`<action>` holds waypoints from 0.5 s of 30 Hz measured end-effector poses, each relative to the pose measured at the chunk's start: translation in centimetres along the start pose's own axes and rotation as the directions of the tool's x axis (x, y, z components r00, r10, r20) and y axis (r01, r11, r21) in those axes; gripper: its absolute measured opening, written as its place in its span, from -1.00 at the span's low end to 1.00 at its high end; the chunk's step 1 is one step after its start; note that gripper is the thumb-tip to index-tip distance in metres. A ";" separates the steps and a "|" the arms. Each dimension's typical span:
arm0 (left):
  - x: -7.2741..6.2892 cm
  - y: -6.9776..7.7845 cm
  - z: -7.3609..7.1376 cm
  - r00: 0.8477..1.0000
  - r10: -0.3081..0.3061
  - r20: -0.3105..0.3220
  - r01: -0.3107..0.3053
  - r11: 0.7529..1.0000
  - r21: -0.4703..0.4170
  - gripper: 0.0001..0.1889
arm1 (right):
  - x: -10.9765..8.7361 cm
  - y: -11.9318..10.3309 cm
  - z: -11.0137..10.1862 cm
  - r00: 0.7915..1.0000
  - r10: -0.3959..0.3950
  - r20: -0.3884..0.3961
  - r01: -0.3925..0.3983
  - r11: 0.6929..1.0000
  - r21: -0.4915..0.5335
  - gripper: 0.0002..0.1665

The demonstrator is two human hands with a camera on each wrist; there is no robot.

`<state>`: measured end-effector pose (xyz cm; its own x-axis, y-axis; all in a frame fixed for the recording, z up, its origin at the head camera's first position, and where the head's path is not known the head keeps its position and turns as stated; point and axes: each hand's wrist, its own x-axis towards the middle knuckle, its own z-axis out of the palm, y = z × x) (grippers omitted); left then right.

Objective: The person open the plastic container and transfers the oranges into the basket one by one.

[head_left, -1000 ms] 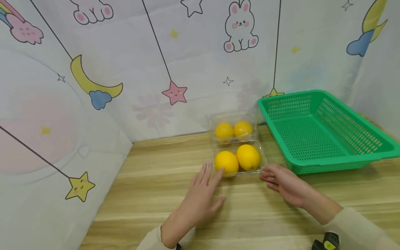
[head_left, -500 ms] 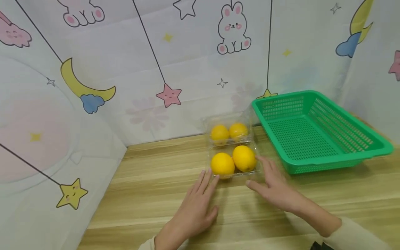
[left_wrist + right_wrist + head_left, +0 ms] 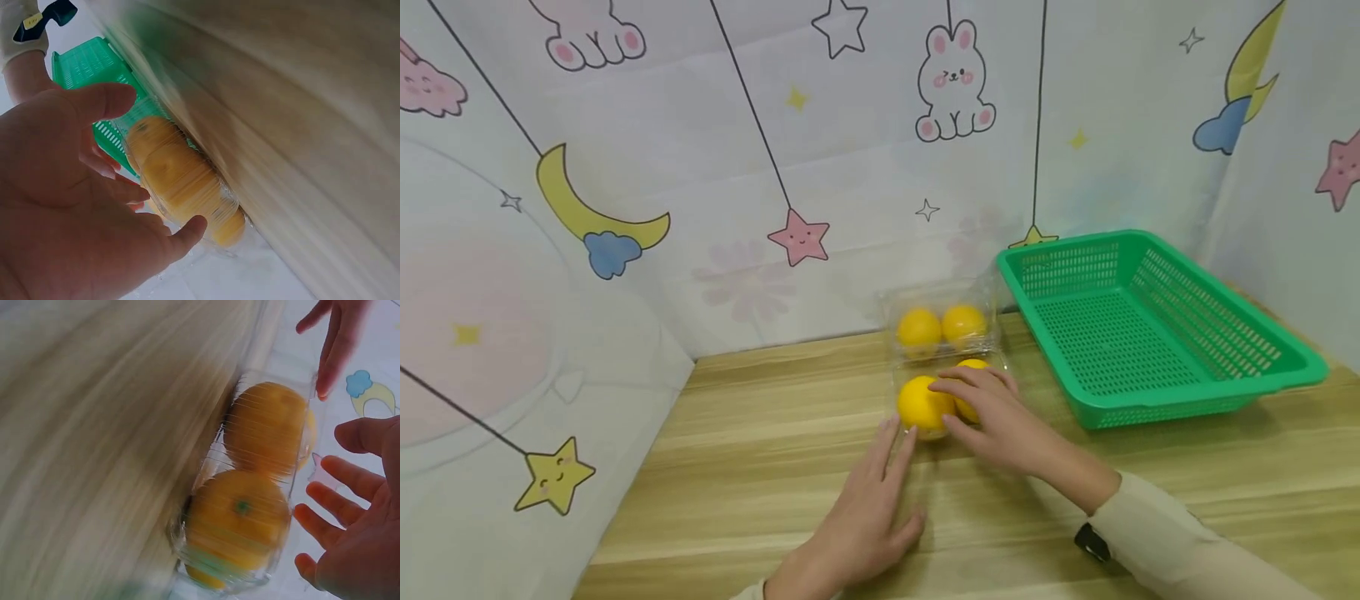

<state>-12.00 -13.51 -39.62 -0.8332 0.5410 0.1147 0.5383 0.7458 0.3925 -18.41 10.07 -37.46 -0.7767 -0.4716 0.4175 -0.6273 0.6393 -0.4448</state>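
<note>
Directly under the right hand point(image 3: 1000, 421), partly covered by it, is the near-right orange point(image 3: 973, 364), while the near-left orange point(image 3: 919, 406) lies just left of its fingertips; the pair runs crosswise before both hands, the right being nearer. That hand's fingers are parted and gently bent with no grip evident, though I cannot tell whether they touch the fruit. The left hand point(image 3: 857, 517) has straight, parted fingers, tips at the near-left corner of the clear container point(image 3: 917, 367), contact unclear. Farther out, two more oranges point(image 3: 919, 327) show behind plastic, and a green basket point(image 3: 1202, 390) stands rightward on the tabletop point(image 3: 760, 417)
</note>
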 end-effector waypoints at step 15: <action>0.1 0.4 0.1 1.000 0.017 0.019 -0.016 0.999 -0.038 -0.03 | 3.2 0.5 0.6 0.987 0.093 0.131 -0.072 0.984 -0.162 -0.40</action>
<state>-11.91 -13.10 -39.53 -0.8214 0.5608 0.1037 0.5463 0.7215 0.4254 -21.21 8.50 -36.86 -0.8326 -0.4854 0.2668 -0.5526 0.7611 -0.3397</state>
